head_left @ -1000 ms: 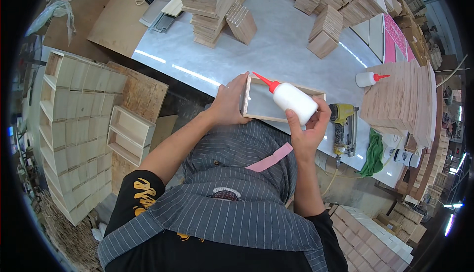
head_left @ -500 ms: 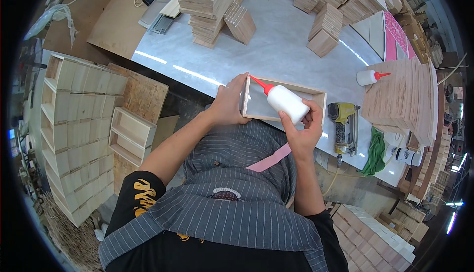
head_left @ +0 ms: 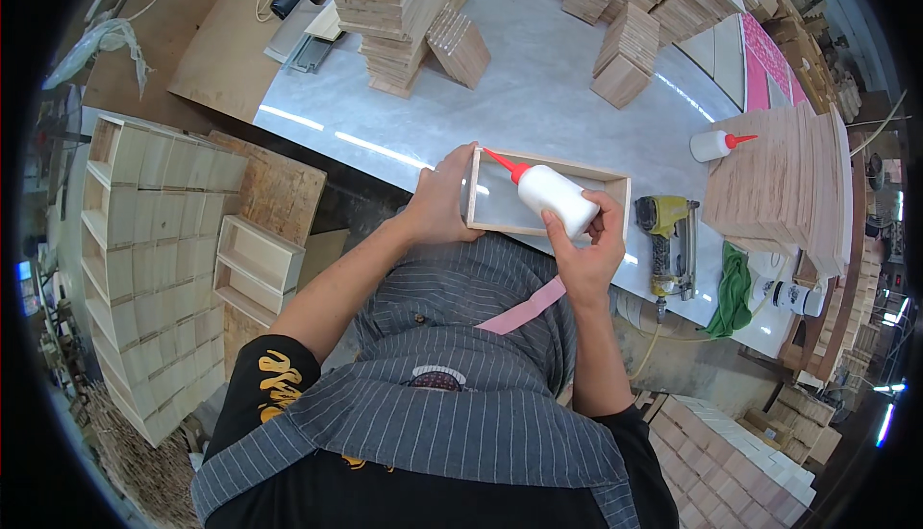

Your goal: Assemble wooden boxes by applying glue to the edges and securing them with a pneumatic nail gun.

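Observation:
Around the left end of a shallow rectangular wooden frame (head_left: 571,166), my left hand (head_left: 442,195) is closed. The frame sits at the near edge of the grey table, and the tabletop shows through it. My right hand (head_left: 588,248) grips a white squeeze bottle (head_left: 560,198) with a long red nozzle (head_left: 501,161). The bottle lies slantwise over the frame. Its nozzle tip is at the frame's upper left corner, beside my left fingertips; whether anything comes out is too small to tell.
To the right lie a yellow-and-black nail gun (head_left: 663,229) with a hose, a green cloth (head_left: 733,294) and another white bottle (head_left: 710,147). Thin boards are piled (head_left: 760,183) there, with more stacks (head_left: 399,0) at the back. Wooden boxes (head_left: 159,270) are stacked at left.
The view has shifted slightly. Both hands keep their hold on the frame and the bottle, and the nozzle tip stays at the same corner.

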Action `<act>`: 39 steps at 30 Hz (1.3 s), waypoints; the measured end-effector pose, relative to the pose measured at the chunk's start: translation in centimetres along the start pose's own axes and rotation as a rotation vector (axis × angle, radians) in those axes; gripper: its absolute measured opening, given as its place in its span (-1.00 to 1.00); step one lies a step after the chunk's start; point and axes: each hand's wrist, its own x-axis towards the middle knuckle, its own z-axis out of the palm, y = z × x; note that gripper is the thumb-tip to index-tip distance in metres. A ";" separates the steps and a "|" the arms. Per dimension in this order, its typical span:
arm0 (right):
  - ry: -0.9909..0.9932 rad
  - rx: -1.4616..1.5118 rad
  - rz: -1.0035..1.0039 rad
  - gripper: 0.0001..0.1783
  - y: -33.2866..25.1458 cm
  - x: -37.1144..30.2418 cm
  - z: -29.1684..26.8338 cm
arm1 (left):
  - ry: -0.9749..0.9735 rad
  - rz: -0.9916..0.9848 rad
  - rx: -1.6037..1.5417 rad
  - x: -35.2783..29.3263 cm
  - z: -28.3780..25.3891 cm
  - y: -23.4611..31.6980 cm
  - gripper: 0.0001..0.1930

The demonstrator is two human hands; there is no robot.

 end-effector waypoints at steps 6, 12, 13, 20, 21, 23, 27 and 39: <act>0.036 -0.002 0.027 -0.41 0.4 0.0 -1.3 | 0.003 0.004 0.000 0.1 -0.1 -0.1 0.30; 0.095 -0.004 0.043 -0.42 1.1 -0.2 -2.9 | -0.046 -0.037 -0.008 0.2 -0.3 0.1 0.31; 0.109 -0.004 0.038 -0.42 1.3 -0.2 -3.2 | -0.048 -0.034 -0.007 0.2 -0.2 0.0 0.31; 0.162 0.026 0.069 -0.43 2.2 -0.5 -5.2 | -0.053 -0.029 -0.038 0.3 -0.2 -0.2 0.33; 0.174 0.022 0.079 -0.43 2.2 -0.6 -5.5 | -0.062 -0.035 -0.031 0.2 -0.3 -0.1 0.33; 0.191 0.018 0.091 -0.43 2.4 -0.7 -6.1 | -0.059 -0.033 -0.039 0.3 -0.2 -0.2 0.33; 0.231 0.031 0.108 -0.41 3.2 -0.8 -7.6 | 0.005 0.015 0.044 0.1 0.3 -0.7 0.32; 0.389 0.049 0.190 -0.40 5.8 -0.8 -11.6 | -0.007 0.029 -0.077 0.2 -0.2 -0.1 0.32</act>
